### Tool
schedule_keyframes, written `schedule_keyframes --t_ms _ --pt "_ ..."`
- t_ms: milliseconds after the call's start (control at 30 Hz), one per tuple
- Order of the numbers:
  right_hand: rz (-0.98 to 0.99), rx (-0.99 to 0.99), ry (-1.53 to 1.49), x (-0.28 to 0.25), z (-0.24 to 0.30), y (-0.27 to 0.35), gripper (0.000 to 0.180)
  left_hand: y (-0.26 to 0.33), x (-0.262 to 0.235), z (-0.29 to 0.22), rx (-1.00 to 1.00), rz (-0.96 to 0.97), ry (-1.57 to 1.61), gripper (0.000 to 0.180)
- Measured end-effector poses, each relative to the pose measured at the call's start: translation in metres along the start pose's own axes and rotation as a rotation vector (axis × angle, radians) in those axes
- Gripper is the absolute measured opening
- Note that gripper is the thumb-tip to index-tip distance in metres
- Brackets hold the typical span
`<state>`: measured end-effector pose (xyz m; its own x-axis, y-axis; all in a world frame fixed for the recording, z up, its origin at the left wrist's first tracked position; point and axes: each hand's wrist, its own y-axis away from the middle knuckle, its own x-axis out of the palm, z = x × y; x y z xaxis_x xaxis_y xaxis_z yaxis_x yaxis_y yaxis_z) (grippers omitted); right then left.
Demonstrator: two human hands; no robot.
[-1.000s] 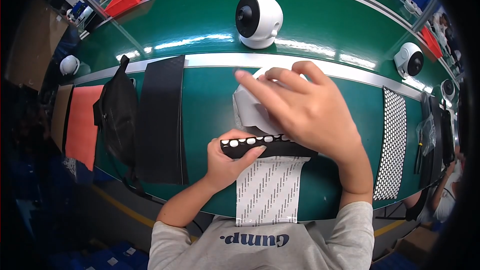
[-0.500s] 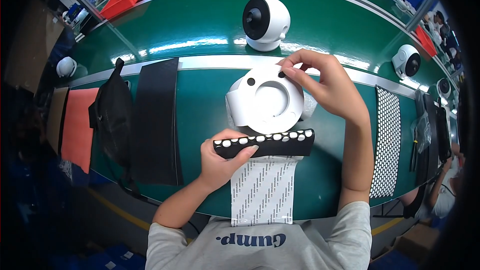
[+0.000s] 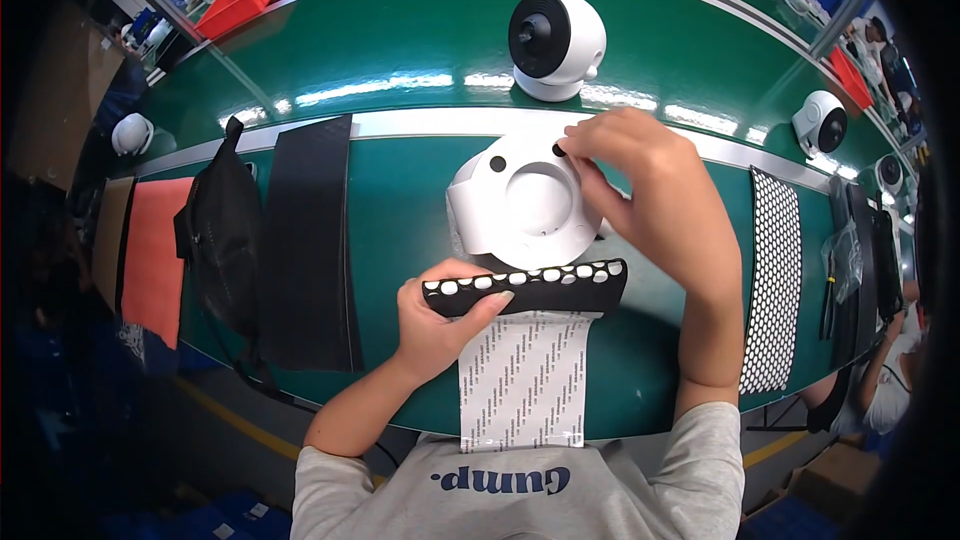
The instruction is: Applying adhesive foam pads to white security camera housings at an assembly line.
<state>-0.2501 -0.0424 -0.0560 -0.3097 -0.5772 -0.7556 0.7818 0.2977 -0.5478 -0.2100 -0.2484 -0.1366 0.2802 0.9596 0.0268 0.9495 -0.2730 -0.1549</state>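
My left hand (image 3: 440,310) is closed on a folded black sheet of foam pads (image 3: 560,295), its thumb on top. White round spots line the fold, and printed white backing paper (image 3: 522,380) hangs from it towards me. Just beyond lies a white round camera housing (image 3: 480,215) with a ring-shaped recess. One black round pad (image 3: 497,164) sits on its upper left. At the upper right, the bent fingers of my right hand (image 3: 640,180) press at another black round pad (image 3: 558,150), which they partly cover. The thumb is near the housing's right edge.
A white camera with a black front (image 3: 558,45) stands beyond the metal rail. To my left lie black sheets (image 3: 305,240), a black pouch (image 3: 222,240) and an orange sheet (image 3: 158,250). A white-dotted black sheet (image 3: 772,285) lies to my right. Co-workers sit farther off.
My right hand has turned so its back faces up more, its fingertips still at the upper-right pad. The housing has shifted slightly left; the far camera now appears farther right. My left hand is nearly still.
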Motion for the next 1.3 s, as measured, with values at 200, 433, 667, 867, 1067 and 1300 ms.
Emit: schedule_keyframes --t_ms 200,433,667,867,1067,1300 --pt "0.325 0.125 0.331 -0.003 0.029 0.003 0.044 -0.001 -0.002 -0.002 -0.004 -0.008 -0.028 0.013" --pt "0.178 0.067 0.360 -0.010 0.025 0.018 0.051 0.000 0.000 -0.008 0.010 -0.040 -0.055 0.012" --pt "0.281 -0.090 -0.058 -0.020 0.054 0.012 0.023 0.006 -0.002 -0.012 0.093 -0.086 -0.224 0.015" --pt "0.308 -0.157 -0.052 -0.004 0.058 0.011 0.017 0.005 -0.009 -0.008 0.245 -0.048 -0.283 0.012" --pt "0.310 -0.110 -0.045 -0.001 0.062 0.012 0.017 0.005 -0.007 -0.009 0.203 -0.050 -0.227 0.008" --pt "0.312 -0.042 0.018 0.006 0.070 0.013 0.015 0.006 -0.009 -0.009 0.170 -0.102 -0.177 0.009"
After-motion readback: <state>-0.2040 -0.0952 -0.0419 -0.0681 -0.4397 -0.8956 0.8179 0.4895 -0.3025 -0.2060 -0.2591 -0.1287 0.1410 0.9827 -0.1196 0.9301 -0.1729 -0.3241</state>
